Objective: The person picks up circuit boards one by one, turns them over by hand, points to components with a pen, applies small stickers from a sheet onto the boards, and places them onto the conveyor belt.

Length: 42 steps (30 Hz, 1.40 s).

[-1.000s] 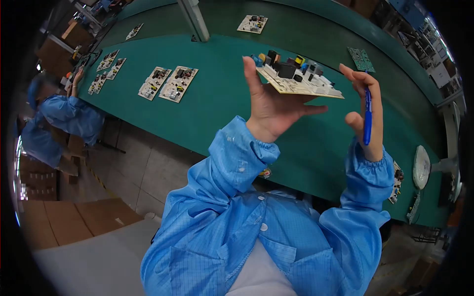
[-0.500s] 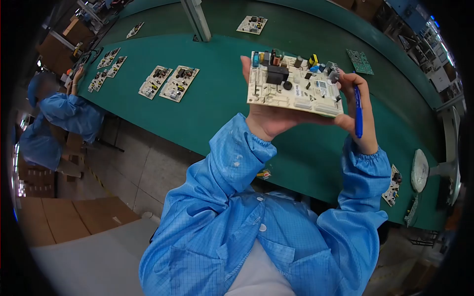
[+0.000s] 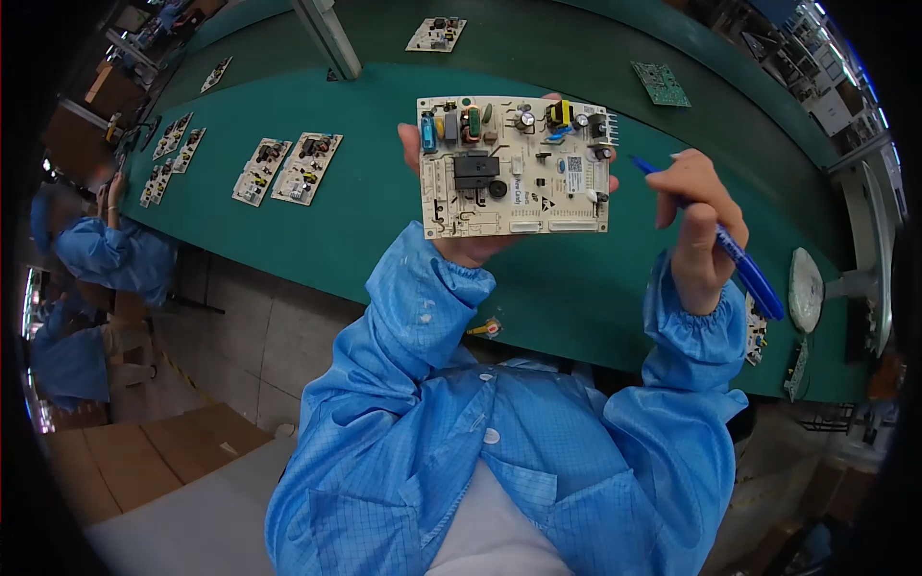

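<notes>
A cream circuit board point(image 3: 528, 197) faces me, its parts upright to my view: a black relay, a white label with a square code, a yellow-wrapped transformer and small capacitors. Supporting it from behind and below is my left hand point(image 3: 471, 252), closed on the board, with most of its fingers hidden. Just right of the board, apart from it, my right hand point(image 3: 699, 216) pinches a blue pen point(image 3: 754, 278). The pen's tip points up and left toward the board's right edge.
On the green table point(image 3: 365, 202), two cream boards point(image 3: 307, 168) lie side by side, with several more further left. A green board point(image 3: 661, 84) lies at the back right. A metal post point(image 3: 327, 38) rises at the back. A co-worker point(image 3: 115, 250) sits at far left.
My right hand has let go of the board's right edge and moved right, the pen now pinched and pointing at the board. The board has tilted to face me more and shifted left in view.
</notes>
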Tool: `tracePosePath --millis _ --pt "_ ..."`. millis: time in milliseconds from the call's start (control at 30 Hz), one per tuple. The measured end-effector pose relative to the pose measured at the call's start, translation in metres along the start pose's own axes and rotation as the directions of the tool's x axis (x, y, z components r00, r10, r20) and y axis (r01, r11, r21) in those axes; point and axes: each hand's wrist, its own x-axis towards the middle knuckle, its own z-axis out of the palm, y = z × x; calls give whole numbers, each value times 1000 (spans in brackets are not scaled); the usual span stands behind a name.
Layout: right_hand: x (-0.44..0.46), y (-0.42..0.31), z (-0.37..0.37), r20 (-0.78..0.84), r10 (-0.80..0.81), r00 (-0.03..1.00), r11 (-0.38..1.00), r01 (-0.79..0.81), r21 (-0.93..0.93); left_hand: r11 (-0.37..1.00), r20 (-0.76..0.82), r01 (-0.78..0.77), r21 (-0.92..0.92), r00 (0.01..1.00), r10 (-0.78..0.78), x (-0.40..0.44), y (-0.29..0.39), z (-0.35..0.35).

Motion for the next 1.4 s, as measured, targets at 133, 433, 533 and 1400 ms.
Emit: tracePosePath --millis 133,433,533,1400 --pt "-2 -2 11 134 21 991 975 10 -222 997 -98 -64 35 993 67 -3 -1 -4" --pt "-4 -1 8 167 -1 986 961 47 -272 991 -93 -49 125 994 61 -5 -1 -4" --pt "-2 -6 2 118 -34 992 957 67 -284 998 -56 -62 9 996 62 -6 -1 -9" --pt "6 -11 15 234 -251 939 762 341 -550 973 120 -29 -229 991 58 -12 -17 -8"
